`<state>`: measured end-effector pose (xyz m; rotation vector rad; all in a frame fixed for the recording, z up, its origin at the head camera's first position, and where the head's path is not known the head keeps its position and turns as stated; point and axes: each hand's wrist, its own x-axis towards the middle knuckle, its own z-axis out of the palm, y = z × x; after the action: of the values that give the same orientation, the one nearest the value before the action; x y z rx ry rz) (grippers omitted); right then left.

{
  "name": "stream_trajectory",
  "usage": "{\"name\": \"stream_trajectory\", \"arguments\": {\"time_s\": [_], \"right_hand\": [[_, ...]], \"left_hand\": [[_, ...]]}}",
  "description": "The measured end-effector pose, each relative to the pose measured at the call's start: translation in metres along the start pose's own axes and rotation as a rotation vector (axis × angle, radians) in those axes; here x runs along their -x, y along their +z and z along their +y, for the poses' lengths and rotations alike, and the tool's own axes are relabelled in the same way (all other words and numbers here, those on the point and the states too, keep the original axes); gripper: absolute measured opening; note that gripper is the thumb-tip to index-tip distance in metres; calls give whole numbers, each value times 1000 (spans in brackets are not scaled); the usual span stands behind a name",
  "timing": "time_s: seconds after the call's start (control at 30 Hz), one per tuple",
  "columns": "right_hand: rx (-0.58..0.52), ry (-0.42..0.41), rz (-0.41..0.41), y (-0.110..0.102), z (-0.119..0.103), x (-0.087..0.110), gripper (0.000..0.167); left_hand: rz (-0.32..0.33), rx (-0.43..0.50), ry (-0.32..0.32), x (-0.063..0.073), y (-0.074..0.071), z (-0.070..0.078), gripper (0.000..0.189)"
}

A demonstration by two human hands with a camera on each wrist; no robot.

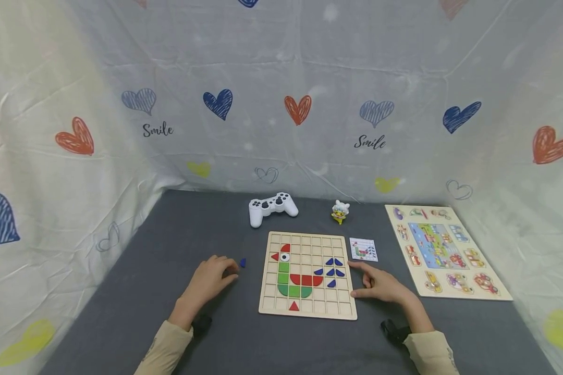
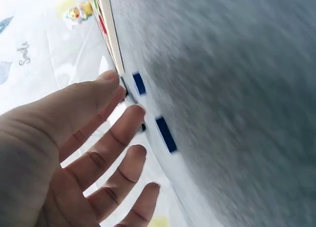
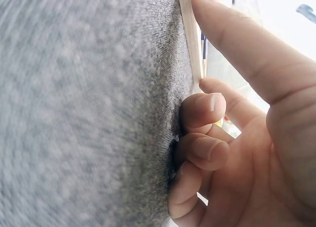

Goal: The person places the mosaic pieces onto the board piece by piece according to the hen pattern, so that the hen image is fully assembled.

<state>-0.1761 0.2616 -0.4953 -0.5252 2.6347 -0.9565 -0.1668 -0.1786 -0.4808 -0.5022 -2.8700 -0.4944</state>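
Observation:
A square wooden grid board [image 1: 272, 307] holds red, green, white and blue pieces laid out as a bird, with several blue pieces [image 1: 330, 272] at its right side. My left hand [image 1: 211, 278] hovers left of the board, fingers loosely bent and nothing between them. Close beyond its fingertips lies a small blue piece [image 1: 243, 262]; the left wrist view shows that piece [image 2: 139, 83] and a second blue piece [image 2: 166, 134] on the cloth. My right hand [image 1: 382, 285] touches the board's right edge with extended thumb and index finger, while its other fingers curl under.
A small picture card [image 1: 363, 249] of the same bird lies right of the board. Behind stand a white game controller [image 1: 273, 207] and a small figurine [image 1: 340, 211]. A wooden picture puzzle [image 1: 405, 265] lies at the right. A printed curtain [image 1: 262, 140] hangs around the dark table [image 1: 206, 229].

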Motion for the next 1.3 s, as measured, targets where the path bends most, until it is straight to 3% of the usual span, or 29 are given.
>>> {"name": "stream_trajectory", "arguments": {"time_s": [0.37, 0.83, 1.3], "right_hand": [[14, -13, 8, -1, 1, 0, 76], [4, 7, 4, -1, 1, 0, 77], [2, -14, 1, 0, 0, 1, 76]], "left_hand": [[-39, -30, -97, 5, -8, -20, 11], [-93, -53, -166, -12, -5, -23, 23], [-69, -41, -72, -28, 1, -19, 13]]}}
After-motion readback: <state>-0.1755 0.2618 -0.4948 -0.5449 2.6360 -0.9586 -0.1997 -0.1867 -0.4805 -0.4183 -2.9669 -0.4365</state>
